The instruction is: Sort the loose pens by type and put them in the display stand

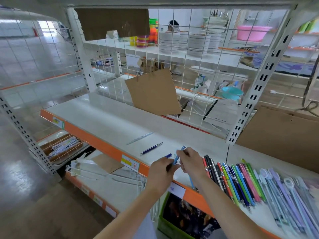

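One light-blue pen (pixel 179 156) is pinched between the left hand (pixel 161 170) and right hand (pixel 190 163) above the shelf (pixel 96 116), where two pens (pixel 151 148) lie apart and a row (pixel 241 181) lies rightward.

Two bare forearms (no sleeves, rings or watch).

A row of mixed-colour pens (pixel 233 180) lies side by side on the white shelf (pixel 107 118) — left of it, a navy pen (pixel 151 149) and a silver pen (pixel 139 138) lie apart.
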A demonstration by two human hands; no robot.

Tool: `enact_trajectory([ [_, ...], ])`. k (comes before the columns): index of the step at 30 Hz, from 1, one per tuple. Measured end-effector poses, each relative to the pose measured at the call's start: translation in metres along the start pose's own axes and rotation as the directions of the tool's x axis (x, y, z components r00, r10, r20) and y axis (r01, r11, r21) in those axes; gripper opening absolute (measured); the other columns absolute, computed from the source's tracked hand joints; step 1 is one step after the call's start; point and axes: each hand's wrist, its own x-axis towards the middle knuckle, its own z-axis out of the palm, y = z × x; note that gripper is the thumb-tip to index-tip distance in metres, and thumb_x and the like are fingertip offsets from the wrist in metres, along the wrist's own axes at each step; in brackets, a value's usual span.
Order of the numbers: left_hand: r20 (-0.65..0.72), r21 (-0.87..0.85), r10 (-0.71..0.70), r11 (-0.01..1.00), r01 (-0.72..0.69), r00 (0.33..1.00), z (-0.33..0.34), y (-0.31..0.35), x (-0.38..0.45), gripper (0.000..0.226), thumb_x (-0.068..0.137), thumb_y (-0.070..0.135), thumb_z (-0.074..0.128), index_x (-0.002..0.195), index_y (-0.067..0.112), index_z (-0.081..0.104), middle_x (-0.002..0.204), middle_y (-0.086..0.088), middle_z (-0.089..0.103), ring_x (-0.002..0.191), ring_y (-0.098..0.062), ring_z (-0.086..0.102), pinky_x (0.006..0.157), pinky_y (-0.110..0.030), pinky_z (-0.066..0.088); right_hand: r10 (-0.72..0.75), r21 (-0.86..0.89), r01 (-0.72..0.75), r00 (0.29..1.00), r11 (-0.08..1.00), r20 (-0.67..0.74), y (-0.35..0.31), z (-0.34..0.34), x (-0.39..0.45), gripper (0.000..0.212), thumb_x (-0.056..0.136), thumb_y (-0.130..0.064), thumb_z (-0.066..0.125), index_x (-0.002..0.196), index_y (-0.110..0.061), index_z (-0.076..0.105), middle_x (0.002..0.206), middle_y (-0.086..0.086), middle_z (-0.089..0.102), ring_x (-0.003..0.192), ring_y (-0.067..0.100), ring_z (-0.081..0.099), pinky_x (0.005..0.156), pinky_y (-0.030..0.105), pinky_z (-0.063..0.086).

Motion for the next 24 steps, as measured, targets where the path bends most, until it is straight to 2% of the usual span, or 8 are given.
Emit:
enact_trajectory([
  [3, -0.001, -0.022, -0.045, 0.999, 0.045, 0.999, -0.01, -0.011, 0.015, 0.026, 0.093, 0.035, 0.057, 0.089, 0.013, 0.069, 0.076, 0.006, 0.056, 0.066, -0.006, 0.048, 0.06, -0.015, 0.032, -0.066, -0.124, 0.062, 0.997, 0.99, -0.028, -0.01, -0.004, 0.02, 0.015, 0.093, -0.018, 0.048, 0.08, -0.01, 0.049, 0.071, 0.007, 0.059, 0.046, 0.009, 0.051, 0.043, 0.02, 0.038],
  [7, -0.096, 0.105, -0.148, 0.982, 0.158, 0.984, -0.027, -0.049, 0.036, 0.011, 0.091, 0.017, 0.057, 0.093, 0.009, 0.064, 0.086, 0.002, 0.055, 0.081, -0.014, 0.05, 0.079, -0.026, 0.042, -0.127, -0.376, 0.119, 0.992, 0.919, 0.003, -0.008, -0.017, 0.043, 0.017, 0.093, -0.013, 0.051, 0.077, -0.01, 0.045, 0.072, 0.006, 0.054, 0.052, 0.01, 0.053, 0.037, 0.008, 0.037],
  [9, -0.12, 0.178, -0.177, 0.964, 0.196, 0.977, -0.032, -0.066, 0.047, 0.01, 0.089, 0.013, 0.057, 0.096, 0.008, 0.062, 0.095, -0.006, 0.058, 0.093, -0.022, 0.05, 0.088, -0.036, 0.042, -0.092, -0.478, 0.111, 0.994, 0.871, 0.065, 0.002, -0.014, 0.048, 0.01, 0.093, -0.016, 0.054, 0.09, -0.008, 0.049, 0.081, 0.007, 0.056, 0.056, 0.01, 0.056, 0.041, 0.011, 0.042],
  [12, -0.107, 0.307, -0.204, 0.924, 0.228, 0.973, -0.034, -0.077, 0.06, 0.022, 0.09, 0.019, 0.057, 0.109, 0.01, 0.059, 0.114, -0.009, 0.055, 0.111, -0.027, 0.045, 0.095, -0.034, 0.037, -0.076, -0.618, 0.136, 0.99, 0.774, 0.122, 0.012, -0.008, 0.049, 0.017, 0.094, -0.016, 0.053, 0.107, -0.006, 0.048, 0.096, 0.013, 0.06, 0.072, 0.02, 0.062, 0.058, 0.025, 0.05],
  [14, -0.085, 0.386, -0.213, 0.894, 0.229, 0.973, -0.031, -0.081, 0.065, 0.028, 0.091, 0.028, 0.055, 0.115, 0.013, 0.057, 0.12, -0.006, 0.052, 0.117, -0.025, 0.043, 0.097, -0.033, 0.033, -0.093, -0.706, 0.172, 0.984, 0.687, 0.149, 0.012, -0.009, 0.049, 0.022, 0.093, -0.009, 0.05, 0.115, -0.006, 0.047, 0.108, 0.014, 0.057, 0.087, 0.022, 0.057, 0.07, 0.029, 0.046],
  [17, -0.116, 0.412, -0.21, 0.879, 0.239, 0.971, -0.024, -0.085, 0.065, 0.029, 0.092, 0.035, 0.053, 0.115, 0.017, 0.058, 0.119, -0.001, 0.054, 0.117, -0.021, 0.045, 0.096, -0.031, 0.031, -0.144, -0.77, 0.24, 0.971, 0.591, 0.192, 0.01, -0.01, 0.051, 0.026, 0.09, 0.001, 0.045, 0.114, -0.009, 0.049, 0.117, 0.008, 0.049, 0.093, 0.02, 0.052, 0.077, 0.027, 0.044],
  [20, -0.128, 0.4, -0.21, 0.883, 0.244, 0.969, -0.023, -0.087, 0.064, 0.03, 0.089, 0.04, 0.056, 0.112, 0.02, 0.06, 0.115, 0.003, 0.056, 0.114, -0.018, 0.048, 0.094, -0.03, 0.03, -0.23, -0.778, 0.36, 0.932, 0.515, 0.279, 0.006, -0.004, 0.054, 0.023, 0.095, -0.009, 0.045, 0.115, -0.017, 0.054, 0.115, -0.001, 0.045, 0.092, 0.016, 0.055, 0.077, 0.026, 0.046],
  [24, -0.083, 0.442, -0.238, 0.862, 0.25, 0.968, -0.023, -0.084, 0.067, 0.025, 0.09, 0.04, 0.055, 0.106, 0.021, 0.059, 0.11, 0.002, 0.054, 0.112, -0.019, 0.047, 0.091, -0.029, 0.03, -0.246, -0.772, 0.465, 0.885, 0.433, 0.395, 0.007, 0.014, 0.057, 0.023, 0.095, -0.028, 0.052, 0.117, -0.024, 0.059, 0.112, -0.006, 0.044, 0.09, 0.013, 0.053, 0.071, 0.024, 0.039],
])
